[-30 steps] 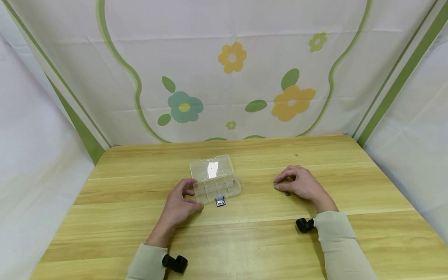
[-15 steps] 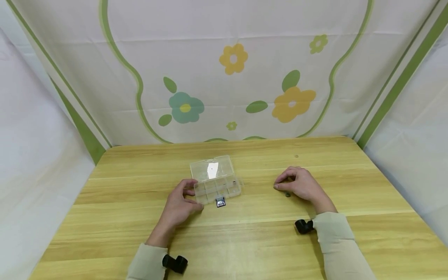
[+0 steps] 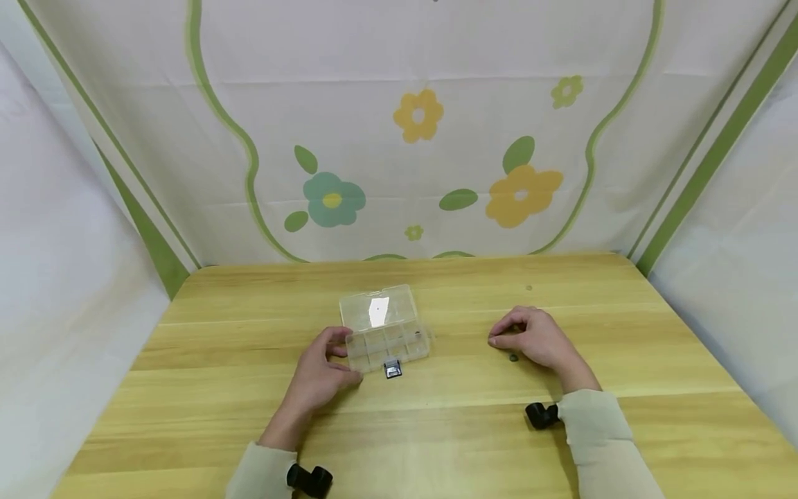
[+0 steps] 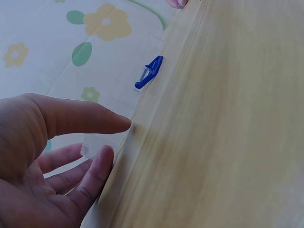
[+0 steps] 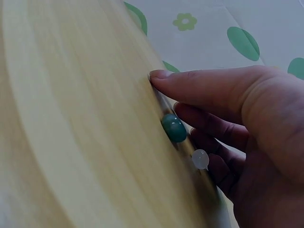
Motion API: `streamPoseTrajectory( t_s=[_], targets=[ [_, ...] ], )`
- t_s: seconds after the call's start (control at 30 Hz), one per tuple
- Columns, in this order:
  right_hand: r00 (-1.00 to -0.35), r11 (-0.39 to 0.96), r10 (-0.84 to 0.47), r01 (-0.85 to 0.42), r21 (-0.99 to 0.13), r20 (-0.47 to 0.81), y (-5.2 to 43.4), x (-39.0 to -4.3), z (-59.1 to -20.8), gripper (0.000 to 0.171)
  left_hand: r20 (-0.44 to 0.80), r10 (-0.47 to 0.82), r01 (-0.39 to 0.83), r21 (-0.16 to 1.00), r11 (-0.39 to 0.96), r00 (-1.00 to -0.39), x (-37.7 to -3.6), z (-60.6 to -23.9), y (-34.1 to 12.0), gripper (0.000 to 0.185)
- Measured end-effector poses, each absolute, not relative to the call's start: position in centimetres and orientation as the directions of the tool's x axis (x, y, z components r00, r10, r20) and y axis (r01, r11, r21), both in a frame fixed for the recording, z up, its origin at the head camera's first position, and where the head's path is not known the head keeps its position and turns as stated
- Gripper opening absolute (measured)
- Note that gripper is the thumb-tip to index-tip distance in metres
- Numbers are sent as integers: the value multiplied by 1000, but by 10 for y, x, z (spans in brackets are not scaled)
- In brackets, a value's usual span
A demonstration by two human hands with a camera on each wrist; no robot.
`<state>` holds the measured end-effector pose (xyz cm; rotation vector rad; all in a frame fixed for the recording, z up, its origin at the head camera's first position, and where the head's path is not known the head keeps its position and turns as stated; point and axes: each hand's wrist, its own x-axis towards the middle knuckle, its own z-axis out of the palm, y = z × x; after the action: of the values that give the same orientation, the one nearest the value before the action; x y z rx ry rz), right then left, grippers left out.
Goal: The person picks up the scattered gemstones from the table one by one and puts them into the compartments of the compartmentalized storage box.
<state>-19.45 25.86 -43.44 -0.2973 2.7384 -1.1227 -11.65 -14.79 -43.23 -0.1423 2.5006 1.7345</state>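
Note:
A clear plastic compartment box (image 3: 377, 350) lies with its lid (image 3: 395, 305) folded back and a blue latch (image 4: 151, 71) at its front. My left hand (image 3: 318, 371) holds the box's left end, thumb at the front corner and fingers farther back. To the right, my right hand (image 3: 539, 337) has thumb and index fingertips together down at the tabletop; whatever lies between them is hidden. Under that hand sit a green bead (image 5: 174, 128) and a whitish translucent bead (image 5: 200, 159), both outside the pinch. One small dark thing (image 3: 418, 333) shows in a right-hand compartment.
A tiny pale piece (image 3: 528, 287) lies on the wooden table (image 3: 436, 430) beyond the right hand. A flower-printed cloth (image 3: 374, 166) rises behind the table's back edge, with white cloth at both sides. Each sleeve carries a black wrist camera (image 3: 542, 416).
The head view has tilted up slightly, so everything sits lower in it. Both hands stay nearly in place, the left at the box, the right with fingertips at the table.

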Motion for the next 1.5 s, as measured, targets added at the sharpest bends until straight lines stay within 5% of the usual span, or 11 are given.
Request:
streamPoseTrajectory(
  t_s=[1.1,1.5],
  targets=[
    [-983,708,-173,-78,-702,-65,240,-200,-428,14,-130,-31,-133,929,345,-991,-121,-431,-151,79],
    [-981,618,-180,-51,-784,-78,224,-199,-429,19,-139,-42,-145,931,335,-989,-116,-432,-146,80]
  ],
)
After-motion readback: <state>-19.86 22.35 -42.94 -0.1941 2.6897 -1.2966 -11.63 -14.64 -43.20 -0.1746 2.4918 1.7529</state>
